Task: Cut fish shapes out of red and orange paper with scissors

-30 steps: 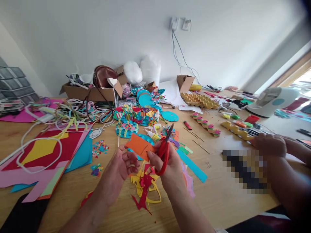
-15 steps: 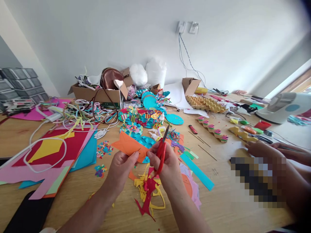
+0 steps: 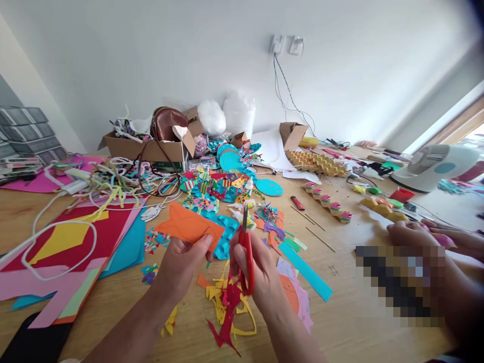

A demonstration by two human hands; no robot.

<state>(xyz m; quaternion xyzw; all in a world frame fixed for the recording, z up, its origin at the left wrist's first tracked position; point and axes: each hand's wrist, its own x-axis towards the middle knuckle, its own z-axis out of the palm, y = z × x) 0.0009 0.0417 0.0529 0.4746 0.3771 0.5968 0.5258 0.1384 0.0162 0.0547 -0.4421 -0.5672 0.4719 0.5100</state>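
My left hand pinches the lower right edge of a piece of orange paper, which has faint drawn lines and a pointed left end. In my right hand is a pair of scissors with red handles, their dark blades pointing up and away from me. The blades look closed and stand apart from the paper, to its right. Below both hands lie yellow and red paper scraps. Behind the orange paper is a blue egg-carton piece.
Coloured paper sheets and a white cable lie at left. A cardboard box stands against the wall. Painted egg-carton strips and wooden sticks are at right, near another person's hands. A white machine stands far right.
My hands have moved apart: the orange paper shifted left, and the scissors turned more upright, away from it. At right, the other person's hands now hold something pink.
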